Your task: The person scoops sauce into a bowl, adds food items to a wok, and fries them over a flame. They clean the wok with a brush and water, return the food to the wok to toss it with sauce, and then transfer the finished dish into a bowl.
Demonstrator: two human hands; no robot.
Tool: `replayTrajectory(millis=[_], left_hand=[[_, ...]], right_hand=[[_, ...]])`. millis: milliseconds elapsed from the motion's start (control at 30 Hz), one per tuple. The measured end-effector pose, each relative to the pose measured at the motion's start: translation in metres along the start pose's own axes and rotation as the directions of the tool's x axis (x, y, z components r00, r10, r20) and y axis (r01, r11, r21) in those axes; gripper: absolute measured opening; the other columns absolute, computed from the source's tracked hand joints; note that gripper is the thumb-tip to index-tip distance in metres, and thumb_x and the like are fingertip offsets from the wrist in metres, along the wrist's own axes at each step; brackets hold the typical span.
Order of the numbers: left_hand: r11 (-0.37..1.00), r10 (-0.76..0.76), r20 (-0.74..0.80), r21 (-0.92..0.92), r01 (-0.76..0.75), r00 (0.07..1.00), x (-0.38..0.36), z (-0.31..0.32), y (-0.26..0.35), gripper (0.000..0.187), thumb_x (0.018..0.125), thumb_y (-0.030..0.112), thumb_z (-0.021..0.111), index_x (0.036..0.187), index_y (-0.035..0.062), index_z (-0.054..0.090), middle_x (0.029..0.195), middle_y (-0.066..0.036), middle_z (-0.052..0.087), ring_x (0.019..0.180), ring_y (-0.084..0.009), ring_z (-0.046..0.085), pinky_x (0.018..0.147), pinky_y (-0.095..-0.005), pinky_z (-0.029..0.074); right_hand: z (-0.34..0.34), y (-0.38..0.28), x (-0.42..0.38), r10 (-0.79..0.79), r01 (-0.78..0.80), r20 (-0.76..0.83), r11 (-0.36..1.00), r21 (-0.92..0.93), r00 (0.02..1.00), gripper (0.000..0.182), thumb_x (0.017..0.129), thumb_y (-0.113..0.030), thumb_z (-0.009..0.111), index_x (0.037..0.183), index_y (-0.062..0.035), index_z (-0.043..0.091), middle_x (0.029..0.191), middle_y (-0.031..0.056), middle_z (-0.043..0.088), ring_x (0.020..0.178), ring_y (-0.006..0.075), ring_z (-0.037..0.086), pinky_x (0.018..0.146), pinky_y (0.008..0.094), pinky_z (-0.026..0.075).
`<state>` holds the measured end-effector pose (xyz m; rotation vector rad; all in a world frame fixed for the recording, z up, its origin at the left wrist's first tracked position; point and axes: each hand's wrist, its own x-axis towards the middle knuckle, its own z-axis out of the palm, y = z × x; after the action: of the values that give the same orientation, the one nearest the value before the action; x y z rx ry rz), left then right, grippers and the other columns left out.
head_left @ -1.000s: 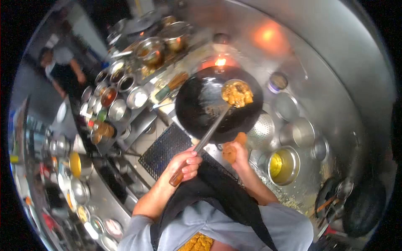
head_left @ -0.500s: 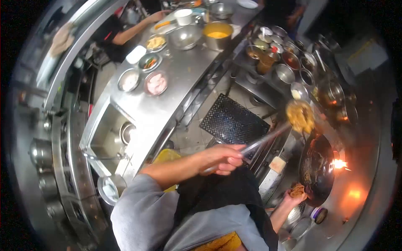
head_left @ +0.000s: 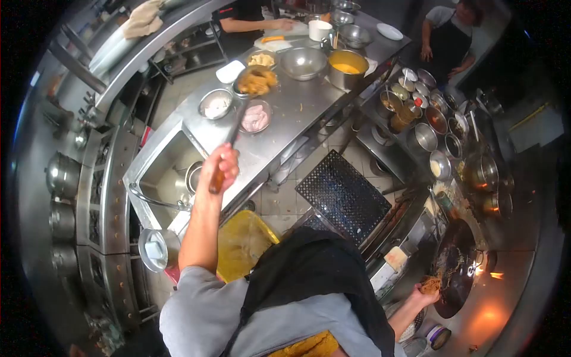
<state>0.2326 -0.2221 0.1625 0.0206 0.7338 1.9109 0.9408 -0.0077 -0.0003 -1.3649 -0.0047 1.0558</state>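
My left hand (head_left: 221,166) is closed round the wooden-ended handle of a long ladle (head_left: 239,122), stretched over the steel counter. Blurred golden-brown pieces of food (head_left: 257,81) at the ladle's far end overlap a small metal bowl. Close beside them are a bowl of pale pink raw meat (head_left: 256,118) and a bowl of white food (head_left: 215,105). At the lower right, my right hand (head_left: 423,294) grips a bunched brown cloth (head_left: 430,285) against the near rim of a dark wok (head_left: 455,268). Flames (head_left: 483,272) show at the wok's right side.
A pot of yellow liquid (head_left: 348,62) and an empty steel bowl (head_left: 303,63) stand farther along the counter (head_left: 285,134). A sink (head_left: 160,166) is at the left. Several seasoning pots surround a sauce bottle (head_left: 406,116). Two people stand across the kitchen. A black perforated mat (head_left: 344,196) covers the floor.
My left hand has swung the food-laden ladle from above the wok leftward to the bowls on the counter. My right hand stays at the wok with the cloth.
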Motion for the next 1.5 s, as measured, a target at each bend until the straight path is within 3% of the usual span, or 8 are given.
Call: replayTrajectory(millis=[267,600,667,867,1200,1400,1467,1500], left_hand=[[0.928,0.225,-0.19,0.339,-0.151,0.956,0.157,-0.049,0.099,0.017,0.092,0.014,0.052,0.076,0.0151,0.049,0.063,0.005,0.049,0.051,-0.0078,0.046,0.045,-0.024,0.036],[0.665,0.411,-0.312,0.745,-0.047,0.857,0.278,-0.138,0.109,0.008,0.088,0.007,0.047,0.096,0.0057,0.048,0.068,-0.008,0.053,0.054,-0.0201,0.053,0.047,-0.0349,0.047],[0.244,0.584,-0.232,0.964,0.104,0.778,0.262,-0.126,0.108,0.017,0.085,0.008,0.049,0.1,0.0025,0.053,0.072,-0.01,0.057,0.058,-0.0205,0.057,0.047,-0.0351,0.049],[0.088,0.643,-0.121,0.993,0.084,0.756,0.255,-0.143,0.122,0.029,0.083,0.007,0.049,0.11,0.0029,0.058,0.071,-0.01,0.058,0.054,-0.0193,0.056,0.045,-0.0333,0.048],[0.267,0.601,-0.171,0.964,0.006,0.781,0.194,-0.083,0.119,0.052,0.083,0.004,0.048,0.135,0.0046,0.048,0.067,-0.006,0.055,0.046,-0.0155,0.052,0.042,-0.0309,0.045],[-0.021,0.608,-0.109,0.988,0.153,0.786,0.196,-0.082,0.106,0.056,0.082,0.005,0.05,0.138,0.0041,0.045,0.065,-0.006,0.053,0.045,-0.0162,0.051,0.041,-0.0308,0.044],[0.13,0.652,-0.111,0.991,0.033,0.75,0.194,-0.074,0.087,0.044,0.085,0.008,0.049,0.129,0.0028,0.052,0.068,-0.007,0.056,0.045,-0.0167,0.052,0.04,-0.0321,0.044],[0.279,0.639,-0.144,0.959,-0.053,0.755,0.194,-0.069,0.077,0.043,0.087,0.009,0.049,0.13,0.0038,0.051,0.066,-0.005,0.053,0.045,-0.0154,0.05,0.039,-0.0306,0.042]], right_hand=[[-0.008,-0.018,0.014,0.097,-0.097,0.086,0.995,-0.008,0.992,0.037,0.084,-0.051,0.047,0.105,-0.0245,0.061,0.097,-0.0055,0.061,0.08,0.0151,0.05,0.064,0.036,0.034],[-0.022,-0.033,0.03,0.124,-0.143,0.132,0.979,0.146,0.984,0.04,0.087,-0.047,0.048,0.109,-0.0184,0.066,0.104,0.0025,0.069,0.081,0.0163,0.062,0.048,0.0256,0.034],[-0.013,-0.035,0.021,0.13,-0.133,0.03,0.985,0.107,0.991,0.038,0.088,-0.046,0.048,0.109,-0.0189,0.065,0.104,0.0008,0.069,0.083,0.0157,0.062,0.049,0.026,0.034],[-0.009,-0.03,0.028,0.055,-0.055,0.032,0.998,0.004,0.998,0.039,0.087,-0.053,0.045,0.102,-0.0205,0.061,0.088,-0.0011,0.063,0.068,0.0166,0.054,0.048,0.029,0.035],[0.005,-0.037,0.021,0.055,-0.051,-0.111,0.998,0.044,0.992,0.044,0.088,-0.051,0.043,0.111,-0.0204,0.065,0.101,0.0004,0.069,0.077,0.0149,0.06,0.05,0.0269,0.034],[-0.002,-0.051,0.076,0.099,-0.088,-0.056,0.981,0.174,0.994,0.037,0.089,-0.047,0.048,0.11,-0.0209,0.066,0.101,-0.0012,0.069,0.076,0.0144,0.06,0.049,0.0252,0.033],[-0.004,-0.063,0.101,0.112,-0.088,-0.122,0.978,0.189,0.986,0.034,0.089,-0.043,0.052,0.108,-0.0194,0.067,0.099,-0.0019,0.069,0.076,0.0143,0.061,0.048,0.0256,0.034],[-0.014,-0.066,0.122,0.131,-0.14,0.06,0.972,0.187,0.99,0.033,0.089,-0.041,0.052,0.108,-0.0177,0.067,0.099,-0.0008,0.069,0.077,0.0146,0.061,0.048,0.0264,0.036]])
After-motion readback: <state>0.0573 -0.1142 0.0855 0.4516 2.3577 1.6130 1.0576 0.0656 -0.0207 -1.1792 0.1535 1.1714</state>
